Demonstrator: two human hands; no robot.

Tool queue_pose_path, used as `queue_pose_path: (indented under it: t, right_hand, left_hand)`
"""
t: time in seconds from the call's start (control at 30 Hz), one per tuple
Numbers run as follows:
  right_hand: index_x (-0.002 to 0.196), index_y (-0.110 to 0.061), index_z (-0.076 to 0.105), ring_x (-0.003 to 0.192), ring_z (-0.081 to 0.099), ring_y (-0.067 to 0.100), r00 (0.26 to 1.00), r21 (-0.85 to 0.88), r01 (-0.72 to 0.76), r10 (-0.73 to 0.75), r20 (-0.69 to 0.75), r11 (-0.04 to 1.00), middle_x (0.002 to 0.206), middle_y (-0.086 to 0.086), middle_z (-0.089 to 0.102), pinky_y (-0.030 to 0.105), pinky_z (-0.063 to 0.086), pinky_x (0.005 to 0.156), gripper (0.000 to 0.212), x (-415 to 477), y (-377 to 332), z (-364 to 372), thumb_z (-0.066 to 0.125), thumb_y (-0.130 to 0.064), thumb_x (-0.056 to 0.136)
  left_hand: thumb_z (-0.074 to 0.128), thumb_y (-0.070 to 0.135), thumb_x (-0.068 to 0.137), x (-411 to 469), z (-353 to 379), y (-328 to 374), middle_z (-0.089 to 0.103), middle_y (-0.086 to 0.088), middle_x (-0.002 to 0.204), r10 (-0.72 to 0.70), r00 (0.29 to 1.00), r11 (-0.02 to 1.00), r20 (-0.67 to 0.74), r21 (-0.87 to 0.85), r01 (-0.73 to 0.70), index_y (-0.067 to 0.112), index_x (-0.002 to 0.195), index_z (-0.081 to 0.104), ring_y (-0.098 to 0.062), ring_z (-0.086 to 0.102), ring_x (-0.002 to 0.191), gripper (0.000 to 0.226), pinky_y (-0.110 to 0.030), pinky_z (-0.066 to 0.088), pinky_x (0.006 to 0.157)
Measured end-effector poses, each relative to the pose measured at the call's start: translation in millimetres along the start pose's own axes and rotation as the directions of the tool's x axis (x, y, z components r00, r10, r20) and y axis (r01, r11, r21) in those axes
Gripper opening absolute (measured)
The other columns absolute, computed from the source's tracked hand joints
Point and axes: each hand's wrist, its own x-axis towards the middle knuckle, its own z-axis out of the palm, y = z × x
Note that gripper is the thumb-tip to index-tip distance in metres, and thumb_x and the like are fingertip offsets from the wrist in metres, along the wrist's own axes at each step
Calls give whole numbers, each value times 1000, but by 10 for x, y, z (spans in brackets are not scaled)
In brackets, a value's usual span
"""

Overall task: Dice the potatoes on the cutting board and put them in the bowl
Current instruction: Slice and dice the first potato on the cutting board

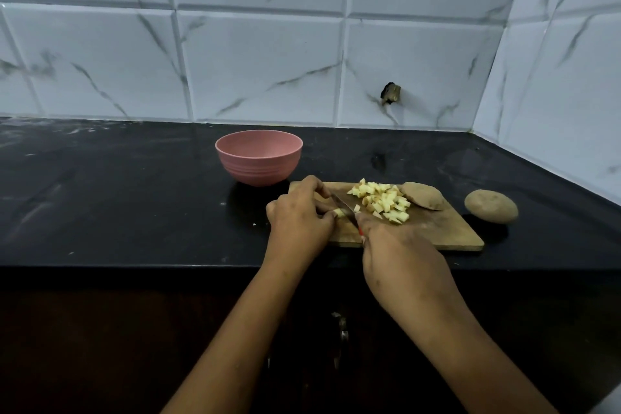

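A wooden cutting board [447, 232] lies on the black counter. On it sits a pile of pale diced potato [386, 200] and, behind that, a half potato [424, 195] skin side up. My left hand [299, 212] pinches a small potato piece [338, 212] at the board's left end. My right hand [396, 245] grips a knife [346, 207] whose blade slants down beside that piece. A pink bowl [258, 158] stands behind the board's left end; I see nothing inside it.
A whole unpeeled potato [491, 206] lies on the counter just right of the board. The tiled wall runs behind and wraps round on the right. The counter's front edge [168, 265] is near my forearms.
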Motion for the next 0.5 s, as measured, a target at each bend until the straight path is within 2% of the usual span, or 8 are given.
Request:
queue_pose_path:
  t: [0.13,0.2,0.27,0.4,0.5]
  right_hand:
    - [147,-32,33,75,57,11,999,21,-4,2,53,1000,94,-3,62,24,47,61,54,70,14,-1,44,-14,98]
    - [144,-32,39,65,51,7,995,27,19,-21,93,999,81,-7,54,21,41,52,50,141,46,-5,43,-13,98]
    - [143,-32,41,60,45,6,994,13,28,-29,107,1000,75,-9,47,20,35,48,49,197,68,-9,42,-13,98]
    - [147,-32,34,74,54,10,995,-4,57,-57,79,998,89,-4,59,23,44,58,52,102,95,18,42,-14,99]
    - [149,-33,30,81,59,13,997,-14,-20,21,80,1000,96,-2,63,30,52,69,54,69,171,-26,42,-15,99]
  left_hand:
    - [69,15,79,3,-14,3,68,13,77,10,1000,1000,18,-10,-10,25,86,49,-13,61,96,24,-28,27,83]
    - [70,14,78,1,-17,3,63,17,71,11,1000,1000,18,-19,-10,24,86,50,-13,61,95,23,-29,30,84]
    - [71,15,78,-5,-16,4,66,14,74,8,1000,1000,1,-28,-8,23,86,50,-13,61,94,23,-30,31,86]
    - [75,16,76,-20,-6,-8,67,10,75,-17,1000,998,-21,-56,16,23,84,47,-13,62,90,30,-41,41,93]
    - [77,18,74,-7,-1,-23,63,12,68,-42,999,996,-29,-74,40,25,81,44,-12,61,84,34,-43,44,91]
